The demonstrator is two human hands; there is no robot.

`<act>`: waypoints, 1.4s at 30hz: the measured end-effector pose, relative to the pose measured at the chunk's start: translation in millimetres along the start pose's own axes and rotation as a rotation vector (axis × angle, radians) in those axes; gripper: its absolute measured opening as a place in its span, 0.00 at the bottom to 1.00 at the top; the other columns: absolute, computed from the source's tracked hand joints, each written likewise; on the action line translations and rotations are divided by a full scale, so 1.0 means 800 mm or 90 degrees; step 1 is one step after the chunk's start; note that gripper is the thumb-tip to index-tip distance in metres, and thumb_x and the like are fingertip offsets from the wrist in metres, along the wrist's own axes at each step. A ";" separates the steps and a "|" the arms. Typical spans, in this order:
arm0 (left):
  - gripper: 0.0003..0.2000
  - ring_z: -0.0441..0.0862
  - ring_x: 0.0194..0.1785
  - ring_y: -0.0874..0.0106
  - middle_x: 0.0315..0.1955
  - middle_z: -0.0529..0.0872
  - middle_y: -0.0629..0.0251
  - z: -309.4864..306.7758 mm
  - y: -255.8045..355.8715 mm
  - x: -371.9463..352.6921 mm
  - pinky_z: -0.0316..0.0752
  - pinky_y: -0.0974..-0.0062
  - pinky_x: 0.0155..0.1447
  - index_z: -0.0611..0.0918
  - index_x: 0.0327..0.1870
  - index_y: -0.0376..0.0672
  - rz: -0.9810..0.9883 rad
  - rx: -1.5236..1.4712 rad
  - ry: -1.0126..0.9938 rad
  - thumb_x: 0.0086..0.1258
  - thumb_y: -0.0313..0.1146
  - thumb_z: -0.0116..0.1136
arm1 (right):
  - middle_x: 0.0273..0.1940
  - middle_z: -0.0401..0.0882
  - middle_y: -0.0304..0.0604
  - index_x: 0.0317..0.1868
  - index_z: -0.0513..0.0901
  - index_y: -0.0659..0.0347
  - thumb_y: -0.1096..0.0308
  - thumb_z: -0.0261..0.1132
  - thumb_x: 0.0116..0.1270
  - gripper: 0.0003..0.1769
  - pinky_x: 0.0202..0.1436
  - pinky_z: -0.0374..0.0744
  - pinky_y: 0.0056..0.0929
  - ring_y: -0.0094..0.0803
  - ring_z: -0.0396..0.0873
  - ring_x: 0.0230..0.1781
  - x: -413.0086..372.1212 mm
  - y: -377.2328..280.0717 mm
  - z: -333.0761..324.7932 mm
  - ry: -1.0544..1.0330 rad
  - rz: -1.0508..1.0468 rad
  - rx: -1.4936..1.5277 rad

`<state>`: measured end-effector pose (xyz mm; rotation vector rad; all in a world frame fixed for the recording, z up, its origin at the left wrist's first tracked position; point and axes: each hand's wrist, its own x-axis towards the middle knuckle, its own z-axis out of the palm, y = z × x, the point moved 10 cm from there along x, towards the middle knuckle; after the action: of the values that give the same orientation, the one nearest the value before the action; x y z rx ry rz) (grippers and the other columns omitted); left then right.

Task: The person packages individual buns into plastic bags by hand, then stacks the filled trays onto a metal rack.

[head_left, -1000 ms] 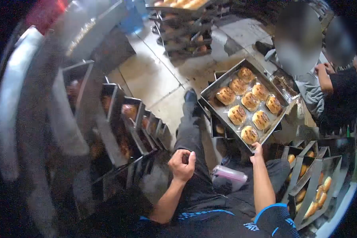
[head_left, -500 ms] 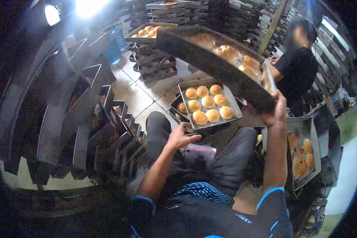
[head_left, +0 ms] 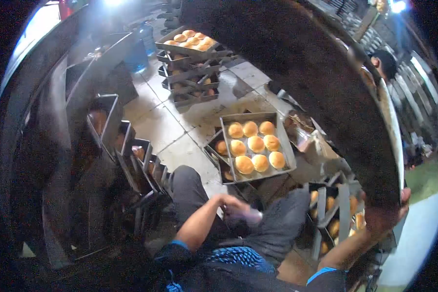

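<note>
Baking tray [head_left: 316,82], dark sheet metal with a flat, scuffed underside and a thin pale rim, is tipped up over my head, so I see only its bottom. It fills the space above and ahead of my right hand [head_left: 382,216]. That hand is clamped on the near corner, fingers [head_left: 405,194] hooked over the rim. What it carries is hidden from me.

My left hand [head_left: 236,203] is down at my lap, well apart from the raised tray, resting against a pale, crinkled plastic bag [head_left: 253,215]. It is blurred, and I cannot tell whether it grips the bag or only lies on it.

Just ahead of the left hand, on the tiled floor [head_left: 180,121], lies a second tray [head_left: 284,141], rectangular grey metal with shallow walls. It holds eight round, golden, smooth-topped buns [head_left: 256,144] in rows, and it sits on more trays beneath it.

Farther ahead stands a stack of trays [head_left: 192,73], laid crosswise, the top one filled with buns. A blue water bottle [head_left: 140,48] stands beside it.

Left of my left hand is a row of deep dark tins [head_left: 131,151] standing on edge. Between my hands, nearer the right, are slanted trays [head_left: 340,204] with more buns. Another person [head_left: 387,63] shows past the raised tray's far edge.
</note>
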<state>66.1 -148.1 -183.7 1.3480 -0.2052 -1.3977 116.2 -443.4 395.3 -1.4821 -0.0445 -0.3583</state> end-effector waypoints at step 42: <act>0.12 0.82 0.32 0.69 0.26 0.87 0.58 0.211 0.034 -0.557 0.76 0.66 0.38 0.86 0.29 0.38 -0.096 -0.053 0.883 0.59 0.40 0.62 | 0.64 0.68 0.60 0.72 0.47 0.61 0.55 0.60 0.68 0.42 0.59 0.77 0.51 0.55 0.74 0.60 -0.035 -0.614 0.515 -0.829 0.373 0.641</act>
<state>-175.2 92.1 151.3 1.9667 0.8685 -0.3216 38.7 -57.6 902.4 -0.4502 -0.6999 1.0209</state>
